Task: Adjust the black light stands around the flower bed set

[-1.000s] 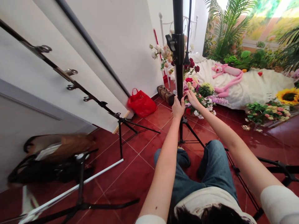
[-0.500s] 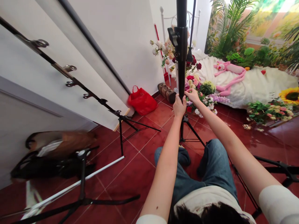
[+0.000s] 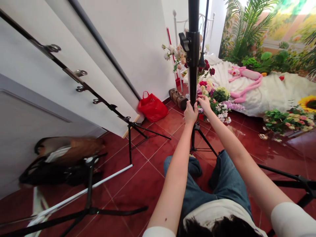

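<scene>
Black stand pole [image 3: 194,77] upright on the tiled floor [image 3: 158,158], straight ahead of the person; left hand [image 3: 191,113] wrapped round it low down, right hand [image 3: 204,102] right beside at about the same height, fingertips pinched together at the pole's far side. Hands close together; can't tell what the right fingertips grip, if anything. Main risk: upper section slipping down if a lock is loose, since both hands sit below the collar [image 3: 192,49] and its knob [image 3: 184,42], with neither on the tube above; knob tightness can't be judged. Skin could get pinched if a sliding part drops onto the left hand. Tipping is possible too: a sideways pull up here, or a knee or foot catching the splayed leg [image 3: 206,141] near the jeans [image 3: 229,171], could push the pole over toward the flowers [image 3: 219,108] just beyond it on the right. The cord [image 3: 204,33] hanging beside the pole could snag on a wrist or knob. Stepping back or turning looks risky: black stand base [image 3: 91,210] to the left of the pole, another [image 3: 304,184] to its right, both easy to trip on.
</scene>
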`<state>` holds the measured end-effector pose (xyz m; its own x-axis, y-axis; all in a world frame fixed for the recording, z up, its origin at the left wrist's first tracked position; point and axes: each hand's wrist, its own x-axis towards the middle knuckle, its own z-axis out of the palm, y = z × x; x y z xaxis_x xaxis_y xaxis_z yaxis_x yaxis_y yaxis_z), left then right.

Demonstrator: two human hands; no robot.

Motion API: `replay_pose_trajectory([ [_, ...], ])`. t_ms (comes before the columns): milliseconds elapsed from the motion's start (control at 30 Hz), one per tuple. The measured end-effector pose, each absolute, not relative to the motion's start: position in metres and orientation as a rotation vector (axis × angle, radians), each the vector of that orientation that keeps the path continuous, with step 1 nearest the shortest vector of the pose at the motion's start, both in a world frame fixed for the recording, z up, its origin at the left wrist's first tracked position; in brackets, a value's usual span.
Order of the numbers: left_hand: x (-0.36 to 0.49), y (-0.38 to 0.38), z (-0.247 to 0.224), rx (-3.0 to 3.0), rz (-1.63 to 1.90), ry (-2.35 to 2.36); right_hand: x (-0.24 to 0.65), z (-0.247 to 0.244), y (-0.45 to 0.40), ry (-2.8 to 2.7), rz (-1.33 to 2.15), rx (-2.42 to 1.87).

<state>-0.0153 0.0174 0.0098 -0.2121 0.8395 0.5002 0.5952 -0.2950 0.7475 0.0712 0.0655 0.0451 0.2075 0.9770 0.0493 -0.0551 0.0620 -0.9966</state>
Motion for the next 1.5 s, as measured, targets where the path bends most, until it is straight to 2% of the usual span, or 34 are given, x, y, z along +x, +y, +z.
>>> replay_pose_trajectory([
  [300,-0.015,0.016,0.01,1.796,1.516,1.699,0.067,0.026,0.065,-0.864,1.065,-1.0],
  [767,-0.016,0.018,0.01,1.801,1.5,1.705,0.062,0.039,0.083,-0.98,0.852,-1.332],
  [900,-0.017,0.018,0.008,1.801,1.509,1.704,0.066,0.032,0.069,-1.009,0.789,-1.29],
  [1033,-0.017,0.019,0.006,1.813,1.529,1.703,0.084,0.003,0.017,-1.048,0.99,-1.217],
  [1267,-0.017,0.019,0.005,1.825,1.534,1.774,0.175,-0.091,-0.137,-0.84,1.207,-1.373],
  [1400,-0.016,0.022,0.004,1.827,1.54,1.841,0.263,-0.129,-0.225,-0.381,1.06,-1.543],
  [1500,-0.015,0.026,0.003,1.837,1.529,1.912,0.329,-0.138,-0.278,-0.114,0.856,-1.49],
])
